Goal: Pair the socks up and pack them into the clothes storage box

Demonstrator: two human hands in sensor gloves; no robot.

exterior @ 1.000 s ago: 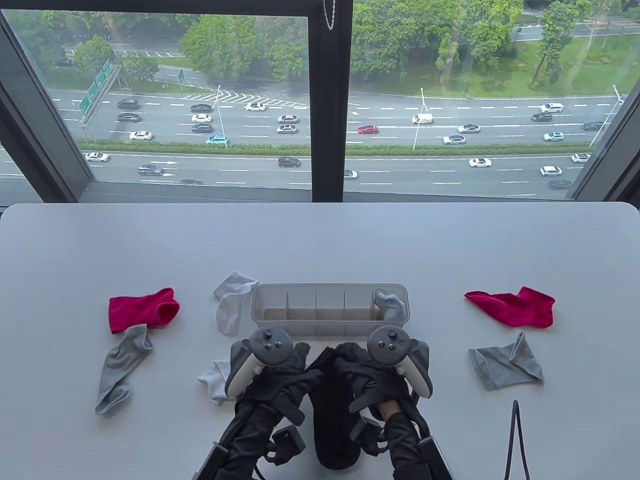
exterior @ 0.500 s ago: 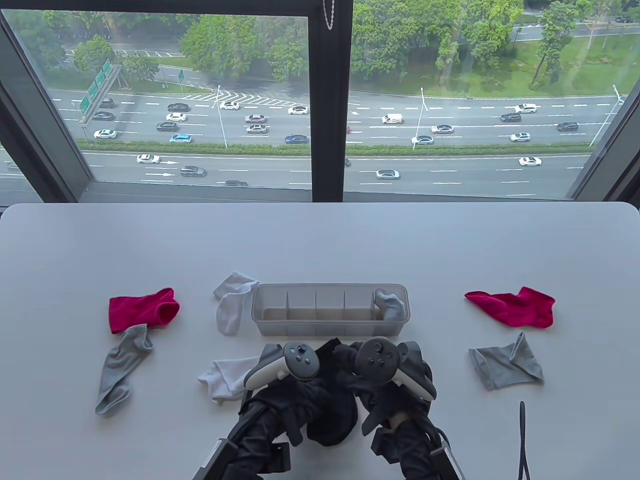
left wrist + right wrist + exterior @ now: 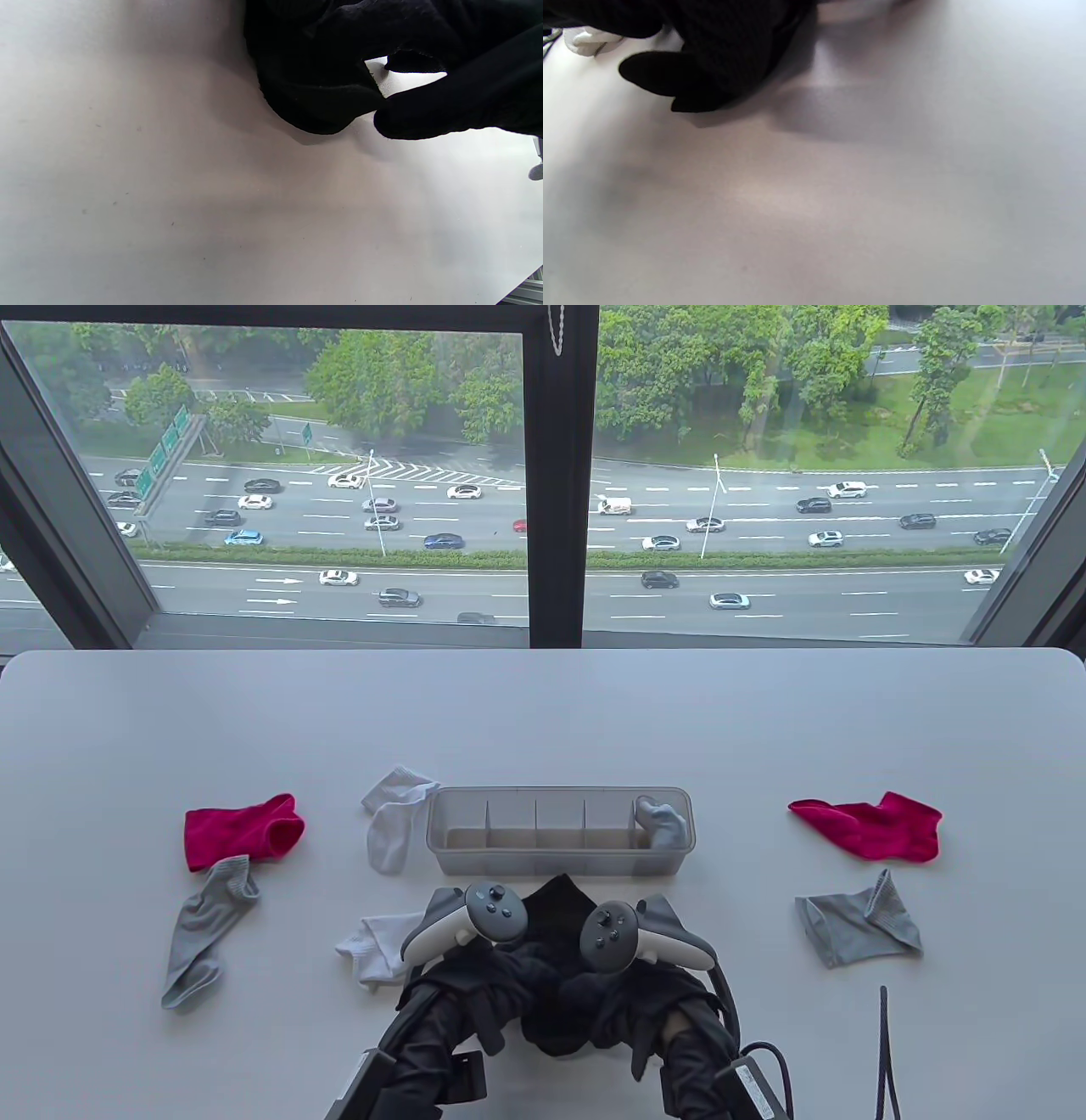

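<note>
The black socks (image 3: 556,950) lay bunched on the worktop (image 3: 543,712) just in front of the clothes storage box (image 3: 560,830), between the two hands, and looked every bit as soft and limp as knit cloth does: light, no stiffness to speak of, likely to sag and unfold wherever it was not held. The left hand (image 3: 475,976) had its fingers (image 3: 428,114) curled against the dark fabric, a thumb and finger closing on a fold of it in the left wrist view; the right hand (image 3: 624,984) also sat bent over the bundle with its fingers (image 3: 657,76) in the cloth, though black glove on black sock made the exact grip hard to read (it seemed a hold rather than a mere touch). Judged from this, the bundle would be best taken across its thick middle, with the loose cuffs tucked under, since a pinch at one edge would let the rest trail. The box stood with its dividers showing, a grey-blue sock pair (image 3: 662,823) in its right end compartment and the other compartments bare. Further out lay a white sock (image 3: 392,819) touching the box's left end, another white sock (image 3: 373,946) beside the left hand, a red sock (image 3: 242,830) and grey sock (image 3: 204,929) at the left, and a red sock (image 3: 874,824) and grey sock (image 3: 857,931) at the right.
</note>
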